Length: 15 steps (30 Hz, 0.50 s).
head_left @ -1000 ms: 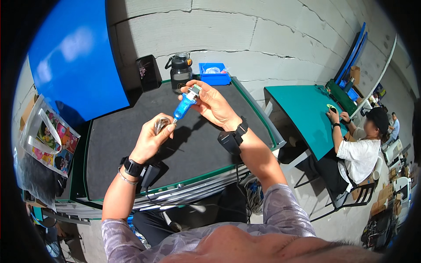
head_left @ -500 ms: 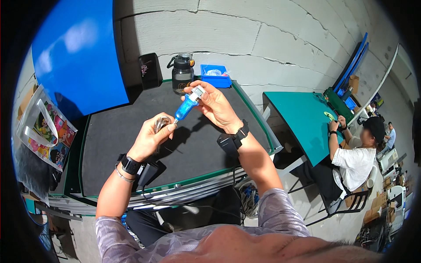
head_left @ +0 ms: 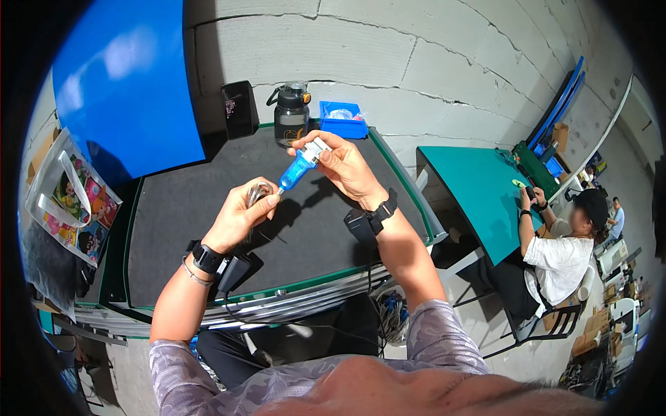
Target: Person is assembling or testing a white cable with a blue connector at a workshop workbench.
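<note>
Above the dark mat [head_left: 180, 229], both hands are raised around one cable connector [head_left: 297, 170], which has a translucent blue body and a pale, boxy plug end. My right hand [head_left: 347, 168] grips that pale end between thumb and fingers, slanting the connector up to the right. At its lower tip, the thumb and fingers of my left hand [head_left: 238, 215] pinch the cable. A coil of clear greyish cable [head_left: 257, 192] is gathered within the left hand, part of it hidden by the fingers.
Behind the hands stand a black phone [head_left: 238, 109], a dark bottle [head_left: 291, 118] and a blue bin [head_left: 343, 127] with clear bags. A printed bag [head_left: 76, 201] is at left, beside a blue panel [head_left: 125, 90]. A co-worker [head_left: 565, 243] sits at the green table [head_left: 465, 187] on the right.
My hands and the connector have barely shifted; the pale end sits slightly differently in my right fingers. On the right, the co-worker's hands have moved slightly, with something dark between them.
</note>
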{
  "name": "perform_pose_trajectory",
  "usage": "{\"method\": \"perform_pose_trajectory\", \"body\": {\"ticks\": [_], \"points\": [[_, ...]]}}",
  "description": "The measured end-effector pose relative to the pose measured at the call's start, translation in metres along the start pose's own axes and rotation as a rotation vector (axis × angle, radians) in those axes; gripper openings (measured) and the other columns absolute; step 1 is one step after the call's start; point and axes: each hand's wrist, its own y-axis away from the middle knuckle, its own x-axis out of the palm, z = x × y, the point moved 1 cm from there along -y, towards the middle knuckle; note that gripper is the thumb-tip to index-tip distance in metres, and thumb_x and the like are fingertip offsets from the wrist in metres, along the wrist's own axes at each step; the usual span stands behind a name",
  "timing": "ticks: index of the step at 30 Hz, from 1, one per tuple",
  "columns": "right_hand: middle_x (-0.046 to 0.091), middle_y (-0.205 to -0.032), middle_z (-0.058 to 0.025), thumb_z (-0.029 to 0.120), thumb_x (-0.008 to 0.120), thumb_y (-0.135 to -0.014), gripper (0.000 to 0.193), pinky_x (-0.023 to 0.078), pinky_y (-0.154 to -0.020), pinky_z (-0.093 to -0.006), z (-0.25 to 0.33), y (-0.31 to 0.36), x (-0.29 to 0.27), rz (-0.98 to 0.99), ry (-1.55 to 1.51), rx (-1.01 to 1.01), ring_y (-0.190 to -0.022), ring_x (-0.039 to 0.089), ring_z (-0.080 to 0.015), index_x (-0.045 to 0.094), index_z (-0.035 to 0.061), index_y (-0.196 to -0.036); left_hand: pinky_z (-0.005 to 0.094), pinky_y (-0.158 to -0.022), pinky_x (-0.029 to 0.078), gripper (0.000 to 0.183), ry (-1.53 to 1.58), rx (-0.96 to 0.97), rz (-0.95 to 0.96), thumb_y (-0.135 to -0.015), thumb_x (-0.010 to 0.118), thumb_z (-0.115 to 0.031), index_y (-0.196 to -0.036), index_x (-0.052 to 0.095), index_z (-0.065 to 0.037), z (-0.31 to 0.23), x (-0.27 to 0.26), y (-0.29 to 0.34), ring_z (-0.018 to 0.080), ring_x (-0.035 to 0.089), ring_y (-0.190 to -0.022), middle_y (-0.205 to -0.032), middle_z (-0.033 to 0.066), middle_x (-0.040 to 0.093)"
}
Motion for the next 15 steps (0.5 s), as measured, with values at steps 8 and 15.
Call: {"method": "perform_pose_trajectory", "body": {"ticks": [8, 15], "points": [[0.063, -0.120, -0.0102, 0.024, 0.061, -0.095, 0.036, 0.044, -0.103, -0.0331, -0.0080, -0.0022, -0.0003, -0.004, 0.029, 0.015, -0.116, 0.059, -0.0201, 0.055, 0.0024, -0.124, 0.0185, -0.049, 0.027, 0.018, 0.033, 0.002, -0.004, -0.095, 0.062, -0.023, -0.096, 0.059, -0.005, 0.0056, -0.0033, 0.0021, 0.0017, 0.039, -0.055, -0.067, -0.0034, 0.052], [0.065, -0.118, -0.0113, 0.025, 0.060, -0.096, 0.036, 0.045, -0.102, -0.0331, -0.0072, 0.0005, -0.0017, -0.022, 0.077, 0.030, -0.115, 0.059, -0.0202, 0.055, 0.0022, -0.124, 0.0187, -0.048, 0.027, 0.019, 0.012, 0.000, -0.004, -0.096, 0.062, -0.024, -0.095, 0.059, -0.005, 0.0051, -0.0031, -0.0021, 0.0018, 0.039, -0.055, -0.067, -0.0034, 0.052]]}}
